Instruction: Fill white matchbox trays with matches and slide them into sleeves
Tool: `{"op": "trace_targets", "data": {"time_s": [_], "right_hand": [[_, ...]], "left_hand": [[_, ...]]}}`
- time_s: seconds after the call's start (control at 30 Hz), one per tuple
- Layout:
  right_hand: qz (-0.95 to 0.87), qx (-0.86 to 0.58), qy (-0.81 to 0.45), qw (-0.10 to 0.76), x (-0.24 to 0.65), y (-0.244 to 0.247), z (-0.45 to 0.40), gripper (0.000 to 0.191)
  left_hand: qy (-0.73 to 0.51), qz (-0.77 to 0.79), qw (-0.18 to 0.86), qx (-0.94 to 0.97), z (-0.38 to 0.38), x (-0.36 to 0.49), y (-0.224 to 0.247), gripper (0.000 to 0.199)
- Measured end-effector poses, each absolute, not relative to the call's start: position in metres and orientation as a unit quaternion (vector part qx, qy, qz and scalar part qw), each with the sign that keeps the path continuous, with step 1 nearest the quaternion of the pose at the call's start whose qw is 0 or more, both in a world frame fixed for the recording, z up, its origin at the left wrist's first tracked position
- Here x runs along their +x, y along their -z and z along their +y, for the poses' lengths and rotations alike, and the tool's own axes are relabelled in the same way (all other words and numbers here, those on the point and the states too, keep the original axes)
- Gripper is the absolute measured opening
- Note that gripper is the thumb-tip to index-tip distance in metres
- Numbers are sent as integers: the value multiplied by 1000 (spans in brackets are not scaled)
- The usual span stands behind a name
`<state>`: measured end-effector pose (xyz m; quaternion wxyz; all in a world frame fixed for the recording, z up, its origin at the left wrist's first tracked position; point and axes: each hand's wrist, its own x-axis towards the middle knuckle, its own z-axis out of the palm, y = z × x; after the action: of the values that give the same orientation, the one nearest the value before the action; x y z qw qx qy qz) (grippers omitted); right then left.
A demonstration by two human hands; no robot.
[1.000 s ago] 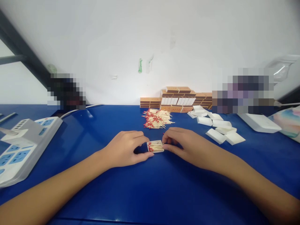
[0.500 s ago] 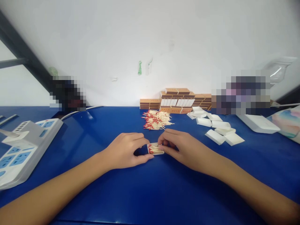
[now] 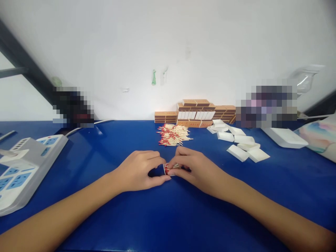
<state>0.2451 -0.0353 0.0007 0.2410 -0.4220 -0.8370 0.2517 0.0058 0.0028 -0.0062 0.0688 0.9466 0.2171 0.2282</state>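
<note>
A small white matchbox tray (image 3: 164,169) with red-headed matches (image 3: 167,169) in it lies on the blue table in front of me. My left hand (image 3: 141,170) steadies its left end between thumb and forefinger. Reaching in from the other side, my right hand (image 3: 195,166) has its thumb and fingers closed together on the matches near their heads, and it covers much of the tray. Just beyond the hands is a loose pile of matches (image 3: 173,134), most heads toward the left.
Stacked matchboxes (image 3: 195,115) stand along the wall at the back. Several white trays (image 3: 237,154) are scattered at the right, near a larger white box (image 3: 285,137). A power strip (image 3: 19,175) with a plugged-in adapter occupies the left side of the blue table (image 3: 168,217).
My right hand has moved left along the tray, from the bare ends of the matches to their heads. My left hand stays at the tray's left end.
</note>
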Motion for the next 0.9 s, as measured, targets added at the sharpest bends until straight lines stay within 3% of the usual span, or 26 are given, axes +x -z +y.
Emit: {"op": "trace_targets", "data": {"time_s": [0.3,0.9], "right_hand": [[-861,-435,-208,163,254,-15,-39,17],[-855,-427,-186,229,243,-4,-39,7]], "left_hand": [[-229,218,68,946,1,6,4,26],[-217,211,63,951,1,7,3,26]]}}
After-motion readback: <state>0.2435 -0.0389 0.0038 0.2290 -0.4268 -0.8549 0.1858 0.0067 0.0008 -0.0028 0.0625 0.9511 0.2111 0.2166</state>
